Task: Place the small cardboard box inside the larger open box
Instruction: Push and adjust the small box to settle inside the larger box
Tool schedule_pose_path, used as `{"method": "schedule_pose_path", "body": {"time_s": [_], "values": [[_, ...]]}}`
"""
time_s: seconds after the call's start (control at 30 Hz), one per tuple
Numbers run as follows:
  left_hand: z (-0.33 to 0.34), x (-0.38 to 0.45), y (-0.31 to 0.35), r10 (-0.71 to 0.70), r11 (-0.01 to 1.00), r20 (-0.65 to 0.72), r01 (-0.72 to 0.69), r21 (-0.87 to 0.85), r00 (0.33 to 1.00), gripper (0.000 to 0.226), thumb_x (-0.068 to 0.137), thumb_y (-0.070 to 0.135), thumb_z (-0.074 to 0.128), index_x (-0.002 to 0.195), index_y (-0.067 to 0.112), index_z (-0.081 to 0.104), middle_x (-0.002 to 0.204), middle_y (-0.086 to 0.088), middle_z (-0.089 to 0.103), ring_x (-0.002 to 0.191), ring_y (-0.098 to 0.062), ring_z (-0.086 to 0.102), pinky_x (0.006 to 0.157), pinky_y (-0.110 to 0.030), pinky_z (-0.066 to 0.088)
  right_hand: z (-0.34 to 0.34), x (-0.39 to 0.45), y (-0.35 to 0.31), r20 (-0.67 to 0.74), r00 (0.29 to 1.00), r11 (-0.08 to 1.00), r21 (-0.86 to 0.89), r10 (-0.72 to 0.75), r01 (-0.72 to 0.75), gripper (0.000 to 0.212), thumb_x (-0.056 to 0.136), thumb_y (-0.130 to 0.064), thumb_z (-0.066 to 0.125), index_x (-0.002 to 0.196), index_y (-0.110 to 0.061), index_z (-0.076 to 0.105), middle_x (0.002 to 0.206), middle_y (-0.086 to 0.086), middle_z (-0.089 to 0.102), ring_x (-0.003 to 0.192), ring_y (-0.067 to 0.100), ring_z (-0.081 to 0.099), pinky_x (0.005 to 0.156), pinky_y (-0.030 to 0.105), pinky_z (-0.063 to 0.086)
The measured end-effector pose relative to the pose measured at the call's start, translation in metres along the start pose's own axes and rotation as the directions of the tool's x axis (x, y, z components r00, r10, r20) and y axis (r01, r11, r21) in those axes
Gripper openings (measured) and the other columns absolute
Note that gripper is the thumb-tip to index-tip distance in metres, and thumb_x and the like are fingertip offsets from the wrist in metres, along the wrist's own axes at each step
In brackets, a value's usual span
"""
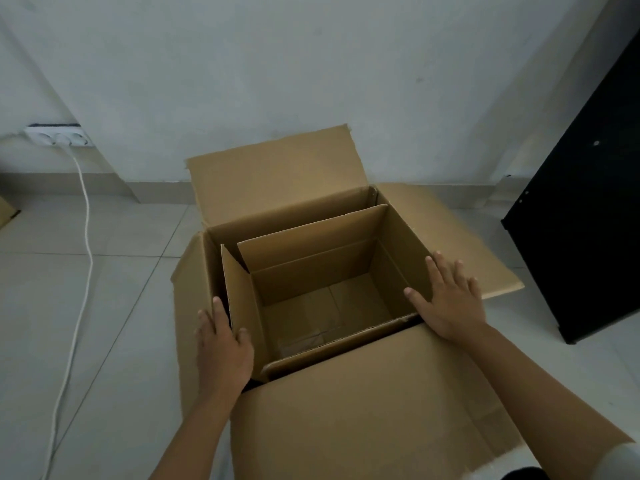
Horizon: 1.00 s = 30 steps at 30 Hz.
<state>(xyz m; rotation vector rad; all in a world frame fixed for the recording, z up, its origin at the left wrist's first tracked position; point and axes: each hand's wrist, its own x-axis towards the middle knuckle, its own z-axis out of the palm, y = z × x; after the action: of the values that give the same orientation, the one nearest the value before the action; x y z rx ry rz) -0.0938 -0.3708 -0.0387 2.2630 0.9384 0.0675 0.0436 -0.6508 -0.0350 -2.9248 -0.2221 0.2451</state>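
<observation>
Head view: at frame center the small cardboard box (322, 296) sits open inside the larger open box (287, 174) on the tiled floor (104, 306). Left hand (223, 344) and right hand (446, 299) press flat against its side flaps, each grip spread, clasping nothing.

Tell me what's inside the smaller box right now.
The small cardboard box, nested in the larger open box, looks empty: only its bottom flaps and a pale strip, perhaps tape, show. The near wall hides the floor just behind it.
</observation>
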Motion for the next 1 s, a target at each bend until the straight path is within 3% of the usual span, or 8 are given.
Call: {"method": "schedule_pose_path", "body": {"time_s": [0.47,1.0], "values": [[0.037,0.044,0.065,0.182,0.971,0.21,-0.21,0.118,0.961,0.065,0.096,0.02,0.034,0.145,0.022,-0.009,0.157,-0.01,-0.015,0.144,-0.032,-0.013,0.119,-0.052,0.004,-0.012,0.007,0.054,-0.045,0.978,0.979,0.01,0.202,-0.202,0.072,0.091,-0.052,0.033,0.146,-0.021,-0.002,0.158,0.001,-0.009,0.145,0.027,-0.011,0.119,0.048,0.001],[0.091,0.063,0.136,0.311,0.926,0.277,-0.356,0.128,0.909,0.061,0.097,0.02,0.031,0.146,0.024,-0.006,0.157,-0.01,-0.014,0.144,-0.031,-0.013,0.119,-0.05,0.004,-0.022,0.021,0.118,-0.105,0.93,0.935,0.066,0.353,-0.348,0.075,0.089,-0.055,0.034,0.146,-0.023,-0.003,0.159,-0.002,-0.008,0.145,0.03,-0.005,0.118,0.046,0.004]]}}
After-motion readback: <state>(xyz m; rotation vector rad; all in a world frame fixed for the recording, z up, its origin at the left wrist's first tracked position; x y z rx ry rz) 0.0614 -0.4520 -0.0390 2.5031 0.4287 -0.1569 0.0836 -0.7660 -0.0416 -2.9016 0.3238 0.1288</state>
